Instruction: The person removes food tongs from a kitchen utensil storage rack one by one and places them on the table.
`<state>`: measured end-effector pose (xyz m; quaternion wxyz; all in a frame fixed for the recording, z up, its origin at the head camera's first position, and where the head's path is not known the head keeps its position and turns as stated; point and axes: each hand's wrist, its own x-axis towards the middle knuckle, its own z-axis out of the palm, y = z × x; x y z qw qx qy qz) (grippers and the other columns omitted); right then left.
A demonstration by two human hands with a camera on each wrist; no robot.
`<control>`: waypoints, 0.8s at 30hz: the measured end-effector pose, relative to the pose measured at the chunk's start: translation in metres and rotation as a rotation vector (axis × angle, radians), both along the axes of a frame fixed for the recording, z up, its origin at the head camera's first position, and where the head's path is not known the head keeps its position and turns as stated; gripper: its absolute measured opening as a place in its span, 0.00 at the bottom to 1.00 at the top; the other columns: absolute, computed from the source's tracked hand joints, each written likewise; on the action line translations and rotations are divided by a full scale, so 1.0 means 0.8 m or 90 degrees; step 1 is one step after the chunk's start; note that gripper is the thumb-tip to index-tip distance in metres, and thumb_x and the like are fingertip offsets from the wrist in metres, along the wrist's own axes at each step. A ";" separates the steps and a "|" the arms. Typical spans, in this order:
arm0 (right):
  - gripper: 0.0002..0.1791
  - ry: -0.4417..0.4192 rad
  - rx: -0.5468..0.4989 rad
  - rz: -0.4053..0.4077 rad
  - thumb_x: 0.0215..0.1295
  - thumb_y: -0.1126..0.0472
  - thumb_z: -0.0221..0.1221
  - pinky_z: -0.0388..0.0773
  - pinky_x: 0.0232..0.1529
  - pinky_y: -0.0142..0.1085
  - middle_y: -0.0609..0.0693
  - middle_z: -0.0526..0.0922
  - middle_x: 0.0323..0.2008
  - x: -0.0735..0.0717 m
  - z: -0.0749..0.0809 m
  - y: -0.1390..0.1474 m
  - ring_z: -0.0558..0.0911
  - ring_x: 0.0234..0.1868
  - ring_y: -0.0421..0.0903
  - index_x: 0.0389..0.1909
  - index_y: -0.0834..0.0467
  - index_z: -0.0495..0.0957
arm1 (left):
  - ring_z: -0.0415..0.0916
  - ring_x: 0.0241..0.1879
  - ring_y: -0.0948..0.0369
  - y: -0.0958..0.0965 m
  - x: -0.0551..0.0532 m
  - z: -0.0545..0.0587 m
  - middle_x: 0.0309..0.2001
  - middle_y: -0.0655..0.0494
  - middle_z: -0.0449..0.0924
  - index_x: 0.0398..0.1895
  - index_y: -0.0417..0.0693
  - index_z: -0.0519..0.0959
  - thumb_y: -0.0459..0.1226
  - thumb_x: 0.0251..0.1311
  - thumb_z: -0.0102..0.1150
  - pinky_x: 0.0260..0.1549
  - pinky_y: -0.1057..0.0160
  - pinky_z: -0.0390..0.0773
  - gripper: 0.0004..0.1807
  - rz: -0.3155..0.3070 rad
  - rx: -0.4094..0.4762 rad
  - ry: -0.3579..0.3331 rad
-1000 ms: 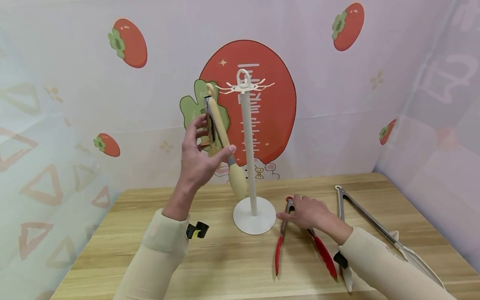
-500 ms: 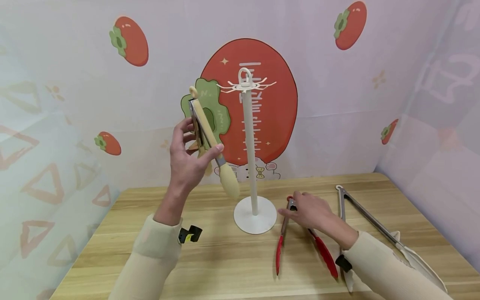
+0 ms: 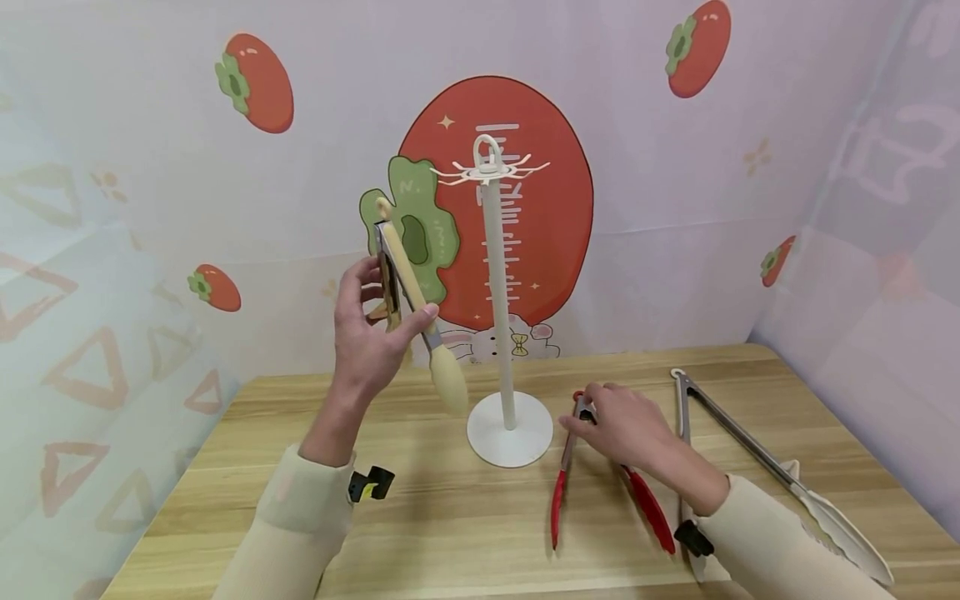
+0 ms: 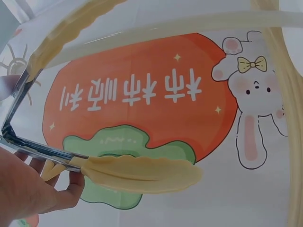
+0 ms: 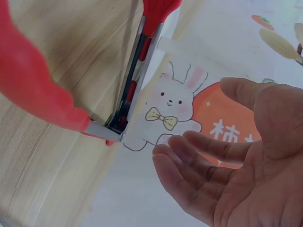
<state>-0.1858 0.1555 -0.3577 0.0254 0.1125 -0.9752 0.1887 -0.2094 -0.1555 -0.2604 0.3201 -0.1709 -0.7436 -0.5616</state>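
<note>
My left hand [image 3: 367,342] grips a pair of cream-tipped metal tongs [image 3: 450,382] by its arms, hanging ring upward, left of the white hook stand [image 3: 497,283]. Seen from the left wrist, these tongs [image 4: 142,174] spread apart, the thumb on one arm and fingers curled round the other. My right hand [image 3: 626,425] hovers over the hinge end of red-tipped tongs [image 3: 558,500], which lie spread on the table. In the right wrist view that hand [image 5: 270,151] has loosely bent fingers and holds nothing, apart from the red tongs [image 5: 38,80].
White-tipped, long-armed tongs [image 3: 742,437] lie spread at the right, partly hidden behind the right forearm. The stand's round base [image 3: 487,442] sits mid-table [image 3: 420,533], its hooks [image 3: 517,172] bare. A printed cloth backdrop [image 3: 315,183] rises behind the table and at both sides.
My left hand has carried the cream tongs left, away from the stand's hooks, and then slightly down. The right hand stays nearly in place over the red tongs.
</note>
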 end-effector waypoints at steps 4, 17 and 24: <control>0.22 0.008 -0.007 0.001 0.64 0.43 0.67 0.70 0.24 0.38 0.52 0.84 0.38 0.004 0.001 0.000 0.74 0.27 0.45 0.44 0.59 0.83 | 0.66 0.50 0.54 -0.002 0.003 -0.007 0.55 0.47 0.71 0.67 0.44 0.69 0.41 0.49 0.76 0.46 0.50 0.69 0.41 0.000 -0.004 -0.026; 0.16 0.055 -0.038 0.030 0.64 0.49 0.68 0.69 0.24 0.37 0.50 0.81 0.31 0.016 0.000 0.000 0.72 0.25 0.43 0.38 0.59 0.83 | 0.66 0.52 0.51 -0.011 0.007 -0.035 0.55 0.46 0.69 0.68 0.42 0.66 0.40 0.51 0.75 0.46 0.51 0.71 0.41 0.050 -0.129 -0.155; 0.11 0.096 -0.050 0.047 0.63 0.50 0.69 0.70 0.26 0.36 0.46 0.82 0.31 0.021 0.001 -0.004 0.73 0.27 0.41 0.32 0.53 0.83 | 0.68 0.48 0.50 -0.013 0.008 -0.045 0.51 0.45 0.69 0.67 0.41 0.66 0.44 0.51 0.75 0.43 0.53 0.71 0.42 0.085 -0.198 -0.223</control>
